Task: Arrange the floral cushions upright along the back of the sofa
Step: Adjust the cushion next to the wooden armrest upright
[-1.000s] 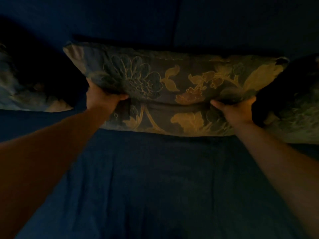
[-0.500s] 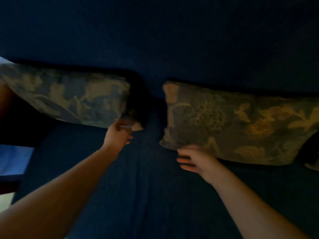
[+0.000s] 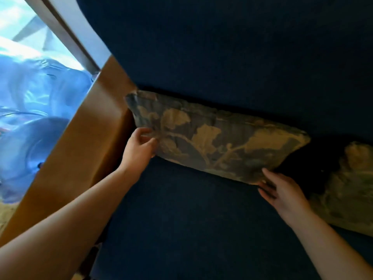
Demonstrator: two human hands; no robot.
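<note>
A floral cushion (image 3: 218,142), grey-blue with tan leaves, stands on its long edge against the dark blue sofa back (image 3: 222,47), close to the wooden armrest. My left hand (image 3: 139,147) pinches its lower left edge. My right hand (image 3: 280,188) has its fingers on the cushion's lower right corner. A second floral cushion (image 3: 347,188) leans against the sofa back at the right edge, partly cut off by the frame.
The wooden armrest (image 3: 80,142) closes off the sofa's left end. Beyond it lie blue translucent plastic (image 3: 30,102) and a bright window frame (image 3: 66,35). The blue seat (image 3: 191,219) stretches in front of the cushions.
My view has swung left to the sofa's end cushion. My left hand has shifted to its left edge, and my right hand left the middle cushion and reached this one's right corner.
</note>
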